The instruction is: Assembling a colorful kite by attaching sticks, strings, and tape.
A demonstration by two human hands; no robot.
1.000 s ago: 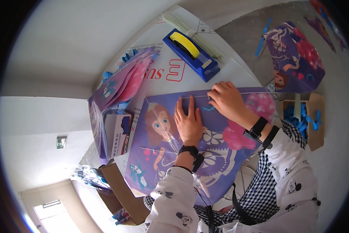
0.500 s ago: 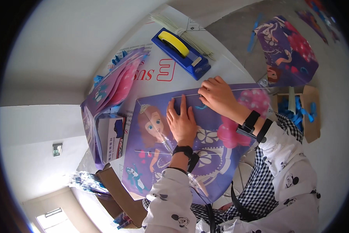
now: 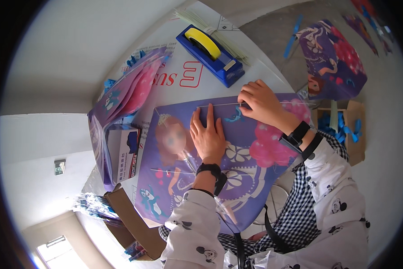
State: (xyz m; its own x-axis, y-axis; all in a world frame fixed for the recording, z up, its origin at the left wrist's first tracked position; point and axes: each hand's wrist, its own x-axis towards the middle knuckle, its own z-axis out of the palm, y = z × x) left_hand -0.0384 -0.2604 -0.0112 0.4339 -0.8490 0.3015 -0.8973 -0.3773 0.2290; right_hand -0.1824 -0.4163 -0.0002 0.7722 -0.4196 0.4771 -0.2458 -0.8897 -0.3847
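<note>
A large purple sheet (image 3: 143, 188) printed with a cartoon princess and pink balloons, looking like a kite sail, lies across the table before me. Along its far edge runs a thin white rod (image 3: 230, 104). My left hand (image 3: 209, 141) lies flat on the sheet, fingers stretched, its fingertips at the rod's left end. To its right, my right hand (image 3: 259, 105) is closed in a pinch at the rod; its fingertips are partly hidden. A second thin rod (image 3: 174, 171) crosses the sheet lower down, passing under my left wrist.
Beyond the sheet stands a blue tape dispenser (image 3: 210, 56) with yellow tape, beside a bundle of pale rods (image 3: 230, 45). Folded printed sheets (image 3: 120, 96) and a small box (image 3: 123, 154) sit at left. Cardboard boxes flank the table, one with blue strips (image 3: 340, 127). Another printed sheet (image 3: 331, 62) lies far right.
My right hand has slid a little to the right along the rod. My left hand stays flat near the rod's left end. The view has shifted slightly.
</note>
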